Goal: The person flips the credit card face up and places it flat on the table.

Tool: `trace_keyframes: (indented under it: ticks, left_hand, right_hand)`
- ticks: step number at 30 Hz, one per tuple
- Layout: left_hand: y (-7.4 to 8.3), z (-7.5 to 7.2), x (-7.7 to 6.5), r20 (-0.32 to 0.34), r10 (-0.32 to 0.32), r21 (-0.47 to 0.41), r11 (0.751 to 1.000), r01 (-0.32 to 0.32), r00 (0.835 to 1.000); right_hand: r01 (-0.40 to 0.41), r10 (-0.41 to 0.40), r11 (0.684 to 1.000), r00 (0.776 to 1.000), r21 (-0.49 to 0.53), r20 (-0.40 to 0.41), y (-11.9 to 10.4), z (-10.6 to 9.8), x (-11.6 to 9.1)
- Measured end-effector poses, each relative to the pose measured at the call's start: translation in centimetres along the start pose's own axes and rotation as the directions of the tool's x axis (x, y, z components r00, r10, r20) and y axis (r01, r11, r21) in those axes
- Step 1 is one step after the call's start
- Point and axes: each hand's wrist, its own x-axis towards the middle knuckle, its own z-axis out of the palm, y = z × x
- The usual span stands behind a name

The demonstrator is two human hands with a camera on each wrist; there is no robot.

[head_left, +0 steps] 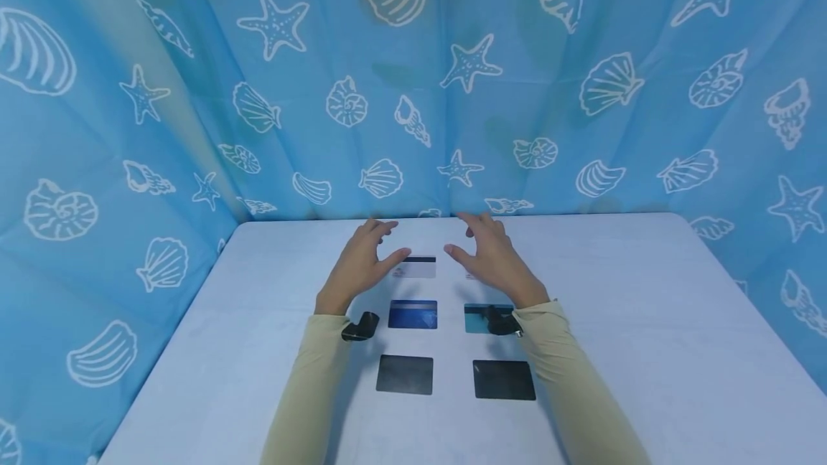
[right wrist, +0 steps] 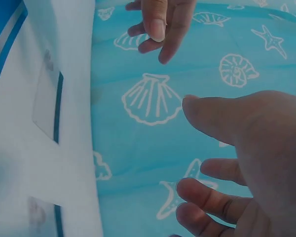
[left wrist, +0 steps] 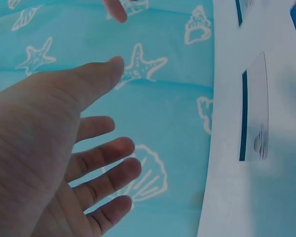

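Note:
My left hand [head_left: 362, 260] hovers above the table with fingers spread and thumb apart, holding nothing. Nearest to it lies a whitish card with a dark stripe [head_left: 421, 270], partly behind the thumb; the left wrist view shows this card [left wrist: 255, 111] flat on the cloth. Facing it, my right hand [head_left: 492, 253] is likewise in the air, its fingers [right wrist: 207, 195] relaxed around nothing. It mostly hides a second whitish card [head_left: 471, 276]. Behind these, closer to me, lie a blue card [head_left: 413, 316] and a teal card [head_left: 476, 321], the latter partly covered by the right wrist camera.
Two dark cards, the left one [head_left: 405, 375] and the right one [head_left: 504, 380], lie nearest me. All cards rest on a white tabletop [head_left: 646, 321]. A blue curtain with shells and starfish [head_left: 413, 92] hangs behind the table's far edge.

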Motion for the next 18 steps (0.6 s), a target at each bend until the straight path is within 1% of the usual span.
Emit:
trace_keyframes:
  ticks: [5, 11, 15, 18]
  left_hand:
    - [-0.6, 0.0, 0.1, 0.027, -0.024, -0.007, 1.0, 0.024, 0.999]
    - [-1.3, 0.1, 0.3, 0.079, -0.074, -0.004, 0.997, 0.074, 0.994]
    - [-1.9, 0.3, 0.5, 0.111, -0.083, -0.009, 0.996, 0.084, 0.99]
    - [-2.2, 0.5, 0.6, 0.131, -0.074, -0.014, 0.997, 0.077, 0.989]
  right_hand:
    - [-0.028, 0.028, 1.0, 0.999, 0.001, 0.036, 0.1, 1.1, 0.4]
    - [-0.025, 0.024, 1.0, 0.997, 0.015, 0.074, 0.4, 1.9, 1.0]
    - [-0.027, 0.026, 1.0, 0.995, 0.016, 0.096, 0.8, 2.5, 1.6]
    - [-0.044, 0.04, 0.999, 0.992, 0.027, 0.119, 1.1, 2.9, 1.9]
